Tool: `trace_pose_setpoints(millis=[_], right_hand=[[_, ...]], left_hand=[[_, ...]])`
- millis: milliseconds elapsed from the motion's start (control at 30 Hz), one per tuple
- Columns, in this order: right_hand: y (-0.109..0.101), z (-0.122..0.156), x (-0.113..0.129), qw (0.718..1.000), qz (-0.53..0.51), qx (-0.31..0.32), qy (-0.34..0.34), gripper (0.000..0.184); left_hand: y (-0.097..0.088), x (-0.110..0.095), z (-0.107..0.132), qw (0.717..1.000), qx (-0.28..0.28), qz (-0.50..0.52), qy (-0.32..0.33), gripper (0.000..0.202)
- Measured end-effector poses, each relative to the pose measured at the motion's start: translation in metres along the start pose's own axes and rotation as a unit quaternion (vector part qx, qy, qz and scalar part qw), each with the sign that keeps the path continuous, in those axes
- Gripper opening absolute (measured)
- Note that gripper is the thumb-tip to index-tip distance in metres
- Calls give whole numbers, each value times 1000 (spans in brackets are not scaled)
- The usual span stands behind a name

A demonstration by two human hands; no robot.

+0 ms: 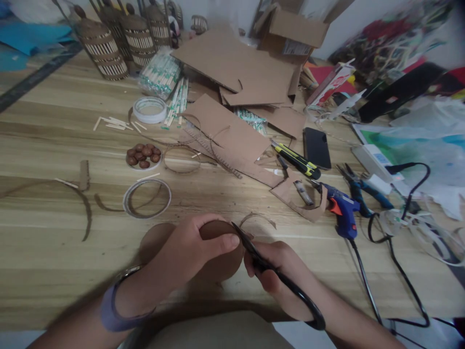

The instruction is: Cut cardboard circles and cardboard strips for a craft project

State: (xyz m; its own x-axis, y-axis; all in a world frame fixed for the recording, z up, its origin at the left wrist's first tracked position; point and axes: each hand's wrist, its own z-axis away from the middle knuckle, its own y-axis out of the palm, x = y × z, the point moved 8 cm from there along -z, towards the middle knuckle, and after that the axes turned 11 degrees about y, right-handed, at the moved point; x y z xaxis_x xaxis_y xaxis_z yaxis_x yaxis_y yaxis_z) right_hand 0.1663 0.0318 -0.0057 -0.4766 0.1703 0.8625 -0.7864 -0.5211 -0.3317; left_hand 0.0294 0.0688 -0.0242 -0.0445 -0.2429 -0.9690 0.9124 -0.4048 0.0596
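Observation:
My left hand (185,252) is closed on a round brown cardboard disc (221,264), thumb on top, near the table's front edge. My right hand (276,271) grips black scissors (254,254), whose blades meet the disc's right rim. A thin curled cardboard trimming (257,218) lies just beyond the blades. A wristband (112,308) sits on my left wrist.
On the wooden table (54,261): a blue glue gun (343,208) with a black cable, blue pliers (359,186), a yellow-black utility knife (298,162), a phone (317,148), cardboard sheets (232,63), tape rolls (148,110), a dish of nuts (143,156), stick lanterns (103,48).

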Motion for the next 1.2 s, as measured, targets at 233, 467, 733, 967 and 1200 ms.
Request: trace_pose_setpoints(millis=[233,467,733,967,1200], right_hand=[[0,1,-12,1000,2,-8,-8,81],[0,0,-7,1000,2,6,3,83],[0,0,-8,1000,-11,1,3,79],[-2,2,-6,1000,-9,11,-13,79],[-4,-7,-6,999,-15,21,-44,72]], left_hand=[[-3,1,-2,1000,5,-15,-2,19],[-3,-3,-1,999,12,-35,8,21],[-3,-7,-2,998,11,-65,-14,19],[-5,-12,-2,995,12,-97,-17,20],[-13,-8,-1,992,-18,-122,-25,31]])
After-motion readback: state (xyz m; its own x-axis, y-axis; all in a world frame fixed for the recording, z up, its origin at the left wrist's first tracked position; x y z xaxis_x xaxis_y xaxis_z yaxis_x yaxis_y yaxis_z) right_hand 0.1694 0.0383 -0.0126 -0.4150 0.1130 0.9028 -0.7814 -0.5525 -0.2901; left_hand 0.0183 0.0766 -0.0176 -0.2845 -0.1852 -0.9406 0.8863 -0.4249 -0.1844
